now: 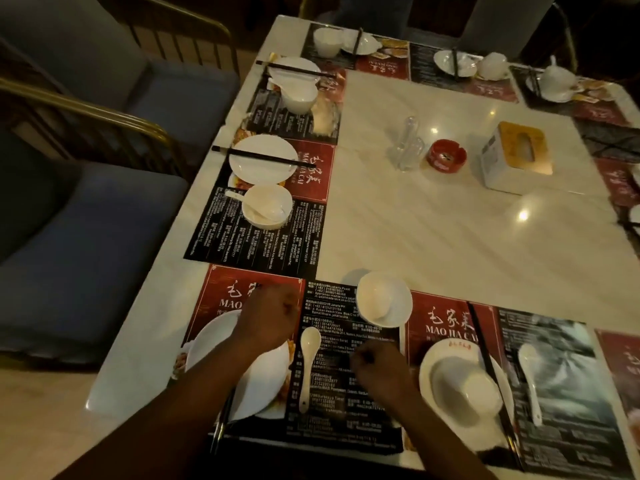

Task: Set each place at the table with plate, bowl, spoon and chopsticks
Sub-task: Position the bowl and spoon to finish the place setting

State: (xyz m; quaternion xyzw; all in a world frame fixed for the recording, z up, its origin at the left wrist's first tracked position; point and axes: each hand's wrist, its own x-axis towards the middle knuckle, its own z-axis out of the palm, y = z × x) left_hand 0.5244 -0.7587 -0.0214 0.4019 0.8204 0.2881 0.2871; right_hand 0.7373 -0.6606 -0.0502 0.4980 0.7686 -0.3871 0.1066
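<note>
Left hand [268, 317], lower left of the frame: knuckles up and fingers curled, above the far rim of a white plate [211, 344]. It is too blurred to tell whether it grasps anything. Right hand [377, 365], lower centre: fingers curled over the black half of the placemat [332, 420]. Whether it holds anything cannot be told either.

A white spoon [308, 362] lies between the hands, bowl end away from the viewer. An upright bowl [382, 299] stands beyond it, at the mat's far edge. Chopsticks [216, 431] show at the plate's near edge, partly hidden by the forearm.

Lower right: a second plate [446, 355] bearing a bowl, with a second pair of chopsticks [485, 351] across it and a second spoon [530, 379] beside it.

Left edge of the table [433, 237]: finished places.

Upper centre: a red ashtray [447, 156] and a tissue box [517, 157].
</note>
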